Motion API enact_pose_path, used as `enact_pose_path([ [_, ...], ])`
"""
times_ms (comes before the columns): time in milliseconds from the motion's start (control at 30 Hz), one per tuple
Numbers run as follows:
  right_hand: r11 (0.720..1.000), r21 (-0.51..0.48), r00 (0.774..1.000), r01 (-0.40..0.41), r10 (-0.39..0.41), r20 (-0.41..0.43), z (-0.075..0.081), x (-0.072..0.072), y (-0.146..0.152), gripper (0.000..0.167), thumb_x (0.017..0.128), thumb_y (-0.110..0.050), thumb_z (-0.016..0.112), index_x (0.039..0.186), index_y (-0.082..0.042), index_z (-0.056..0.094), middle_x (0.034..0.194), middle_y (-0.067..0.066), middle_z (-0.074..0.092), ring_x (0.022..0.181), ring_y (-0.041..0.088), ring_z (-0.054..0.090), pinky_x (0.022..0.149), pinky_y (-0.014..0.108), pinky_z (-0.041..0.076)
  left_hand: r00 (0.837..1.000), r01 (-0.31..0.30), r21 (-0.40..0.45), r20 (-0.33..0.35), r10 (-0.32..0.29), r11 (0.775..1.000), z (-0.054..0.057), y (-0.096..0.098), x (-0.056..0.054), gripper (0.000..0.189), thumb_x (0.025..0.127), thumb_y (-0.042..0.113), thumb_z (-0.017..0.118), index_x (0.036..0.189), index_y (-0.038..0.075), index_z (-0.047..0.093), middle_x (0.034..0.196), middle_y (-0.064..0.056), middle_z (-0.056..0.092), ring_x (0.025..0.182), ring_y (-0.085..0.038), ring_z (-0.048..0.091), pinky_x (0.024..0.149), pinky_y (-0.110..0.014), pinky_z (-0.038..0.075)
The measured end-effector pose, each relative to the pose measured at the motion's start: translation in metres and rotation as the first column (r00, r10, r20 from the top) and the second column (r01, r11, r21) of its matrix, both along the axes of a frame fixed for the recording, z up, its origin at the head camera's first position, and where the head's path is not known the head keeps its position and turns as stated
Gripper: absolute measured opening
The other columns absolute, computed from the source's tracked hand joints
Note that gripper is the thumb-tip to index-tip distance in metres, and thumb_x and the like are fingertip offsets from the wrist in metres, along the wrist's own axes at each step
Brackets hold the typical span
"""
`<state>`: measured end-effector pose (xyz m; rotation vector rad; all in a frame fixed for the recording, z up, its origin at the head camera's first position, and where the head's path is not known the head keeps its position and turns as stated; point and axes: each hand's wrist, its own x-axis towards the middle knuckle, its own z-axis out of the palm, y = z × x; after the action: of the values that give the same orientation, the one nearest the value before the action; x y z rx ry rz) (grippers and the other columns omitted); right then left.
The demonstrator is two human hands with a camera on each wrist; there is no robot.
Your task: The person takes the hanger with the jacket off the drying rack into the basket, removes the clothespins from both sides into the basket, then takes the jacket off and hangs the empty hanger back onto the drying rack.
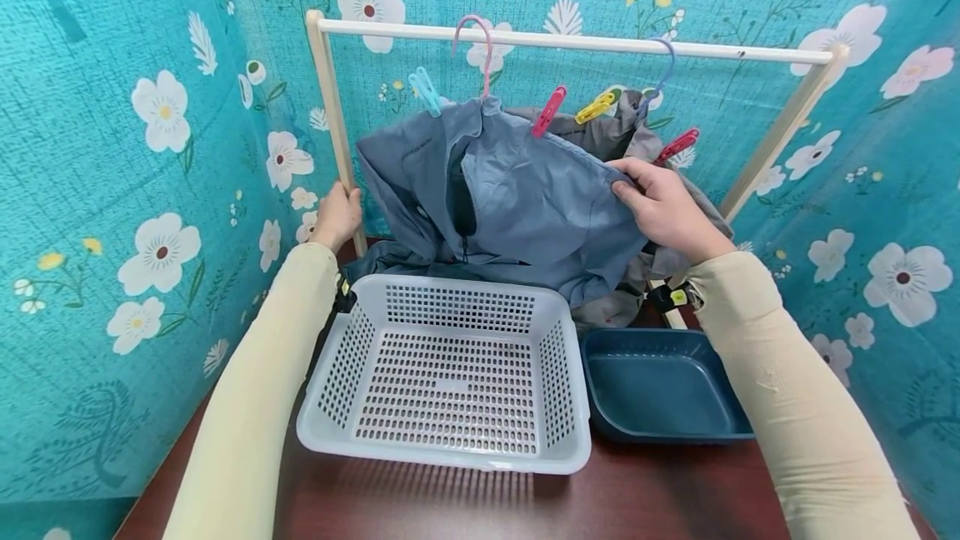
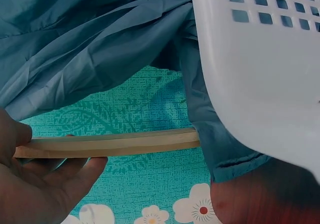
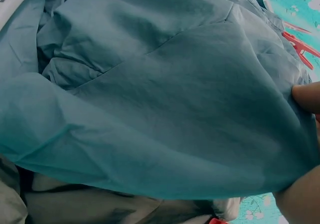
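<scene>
A blue-grey zip jacket (image 1: 525,198) hangs from a pink hanger (image 1: 486,57) on the rack's white rail (image 1: 570,41). A light blue clothespin (image 1: 425,92) and a red clothespin (image 1: 549,112) clip its shoulders. My right hand (image 1: 663,207) pinches the jacket's upper edge at the right, holding the fabric stretched outward; the right wrist view shows the thumb against the cloth (image 3: 200,99). My left hand (image 1: 337,215) grips the rack's left wooden post (image 1: 330,98), and in the left wrist view its fingers curl around the post (image 2: 125,143).
Behind the jacket, a grey garment (image 1: 600,136) hangs on a blue hanger (image 1: 663,65) with a yellow clothespin (image 1: 596,107) and another red one (image 1: 677,146). In front stand a white perforated basket (image 1: 450,461) and a dark blue basin (image 1: 667,432) on the brown table (image 1: 405,507).
</scene>
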<state>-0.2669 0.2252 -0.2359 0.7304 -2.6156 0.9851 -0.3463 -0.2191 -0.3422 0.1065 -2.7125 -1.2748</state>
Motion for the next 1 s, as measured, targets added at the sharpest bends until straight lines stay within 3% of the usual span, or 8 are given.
enact_pose_path([
  [300,0.999,-0.038,0.995,0.004,0.000,0.098,-0.009,-0.001,0.015,0.031,0.102,-0.019,0.044,0.127,-0.007,0.056,0.116,0.011,0.057,0.091,0.017,0.052,0.074,0.026,0.039,1.000,-0.006,-0.001,0.000,0.006,1.000,0.001,0.001,0.001,0.031,0.105,0.032,0.022,0.098,0.006,0.035,0.080,-0.013,0.039,0.061,-0.024,0.040,0.058,-0.037,0.036],
  [567,0.998,-0.062,0.986,0.023,-0.013,0.165,-0.024,-0.002,0.039,0.033,0.102,-0.023,0.044,0.127,-0.005,0.055,0.116,0.010,0.056,0.091,0.015,0.051,0.075,0.024,0.040,1.000,-0.013,-0.001,-0.009,0.013,1.000,0.001,0.003,0.003,0.035,0.105,0.032,0.022,0.106,0.002,0.039,0.084,-0.015,0.041,0.065,-0.025,0.044,0.059,-0.038,0.039],
  [833,0.992,-0.124,0.969,-0.013,0.043,0.244,-0.041,0.004,0.055,0.033,0.102,-0.021,0.044,0.127,-0.001,0.054,0.111,0.002,0.056,0.090,0.013,0.054,0.074,0.022,0.043,1.000,-0.014,-0.024,-0.012,0.014,1.000,0.001,0.002,0.002,0.038,0.104,0.034,0.022,0.110,0.000,0.039,0.085,-0.015,0.041,0.070,-0.027,0.045,0.061,-0.039,0.039],
  [1000,0.990,-0.137,0.954,-0.027,0.066,0.292,-0.051,0.007,0.059,0.032,0.102,-0.019,0.045,0.125,0.000,0.055,0.112,0.005,0.056,0.091,0.016,0.055,0.075,0.024,0.045,1.000,0.015,-0.005,-0.001,-0.015,1.000,0.004,0.000,0.004,0.038,0.104,0.034,0.023,0.112,-0.001,0.037,0.084,-0.013,0.039,0.068,-0.025,0.043,0.062,-0.038,0.037],
])
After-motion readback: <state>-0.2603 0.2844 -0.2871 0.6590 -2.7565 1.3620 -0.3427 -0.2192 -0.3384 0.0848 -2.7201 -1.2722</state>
